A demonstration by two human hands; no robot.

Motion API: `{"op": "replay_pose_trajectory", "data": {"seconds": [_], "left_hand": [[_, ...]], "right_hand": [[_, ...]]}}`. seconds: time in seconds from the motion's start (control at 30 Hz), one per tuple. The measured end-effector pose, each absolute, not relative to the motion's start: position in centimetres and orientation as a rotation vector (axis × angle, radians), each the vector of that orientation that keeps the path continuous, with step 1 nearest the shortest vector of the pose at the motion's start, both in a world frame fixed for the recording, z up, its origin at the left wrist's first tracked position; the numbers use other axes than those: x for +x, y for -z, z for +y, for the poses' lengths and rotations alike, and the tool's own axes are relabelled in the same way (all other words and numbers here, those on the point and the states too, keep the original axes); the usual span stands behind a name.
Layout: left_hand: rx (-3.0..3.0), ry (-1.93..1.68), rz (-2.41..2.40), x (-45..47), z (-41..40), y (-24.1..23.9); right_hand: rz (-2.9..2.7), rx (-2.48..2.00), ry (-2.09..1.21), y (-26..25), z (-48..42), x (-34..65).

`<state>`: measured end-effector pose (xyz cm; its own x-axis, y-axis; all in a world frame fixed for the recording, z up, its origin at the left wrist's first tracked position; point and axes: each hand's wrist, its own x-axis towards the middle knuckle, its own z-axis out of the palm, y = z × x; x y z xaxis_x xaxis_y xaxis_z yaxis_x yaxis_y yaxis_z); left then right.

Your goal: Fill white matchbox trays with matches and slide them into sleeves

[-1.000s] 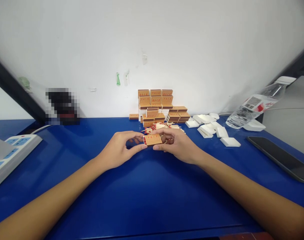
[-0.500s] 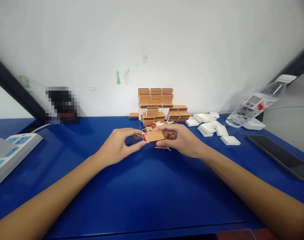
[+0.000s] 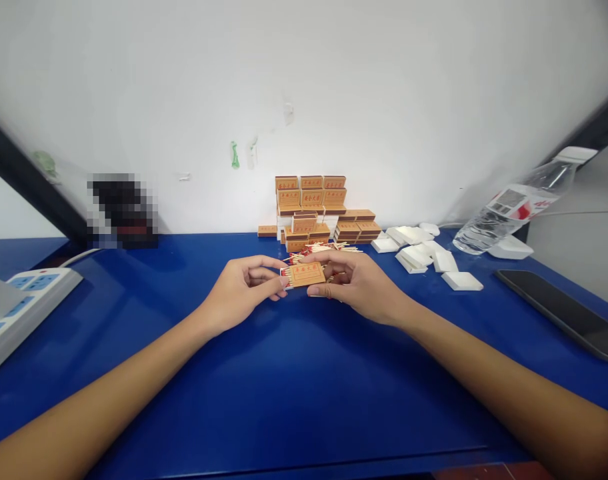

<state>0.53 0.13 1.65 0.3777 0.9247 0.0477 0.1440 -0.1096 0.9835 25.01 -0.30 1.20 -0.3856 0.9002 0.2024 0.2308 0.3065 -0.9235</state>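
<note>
My right hand (image 3: 359,287) grips a small tan matchbox (image 3: 307,274) between thumb and fingers, just above the blue table (image 3: 284,387). Red match heads poke out of the box's left end. There my left hand (image 3: 241,293) pinches, thumb and fingertips pressed on the protruding tray end. Behind the hands lies a loose heap of matches (image 3: 324,250). A stack of tan matchboxes (image 3: 311,200) stands against the wall.
Several white inner trays (image 3: 424,257) lie scattered at the right. A clear water bottle (image 3: 509,210) leans at the far right, and a dark phone (image 3: 559,313) lies near the right edge. A white power strip (image 3: 19,307) sits at the left.
My left thumb and fingers have closed in on the box's left end, and less of the tray sticks out. The loose matches under the hands half a second ago no longer show.
</note>
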Motion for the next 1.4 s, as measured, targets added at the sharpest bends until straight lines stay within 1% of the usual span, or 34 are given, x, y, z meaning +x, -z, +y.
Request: {"op": "replay_pose_trajectory", "data": {"seconds": [0.23, 0.47, 0.57, 0.9, 1.03, 1.13, 1.3, 1.4], "left_hand": [[1.497, -0.94, 0.921, 0.6, -0.2, -1.4], [1.455, -0.802, 0.835, 1.1, -0.6, -1.3], [1.432, -0.796, 0.823, 1.1, -0.6, -1.2], [1.44, -0.811, 0.768, 1.2, -0.7, -1.0], [1.396, -0.774, 0.824, 1.4, -0.9, -1.3], [1.43, -0.826, 0.873, 1.7, -1.2, -1.3], [1.679, -0.864, 0.953, 0.8, -0.4, -1.6], [1.906, -0.982, 1.193, -1.6, 2.4, -2.3]], "right_hand": [[-1.722, -1.046, -1.154, -0.7, -1.8, 23.4], [-1.957, -1.002, -0.801, -0.5, -2.8, 22.9], [-2.038, -0.987, -0.682, -0.6, -2.9, 23.0], [-2.075, -0.936, -0.548, -1.0, -3.2, 22.8], [-2.079, -1.045, -0.358, -0.7, -2.8, 23.1], [-2.103, -1.1, -0.245, -0.2, -2.5, 23.3], [-2.164, -1.109, -0.177, 0.0, -2.2, 23.5], [-2.161, -1.127, -0.151, -0.1, -1.9, 23.8]]}}
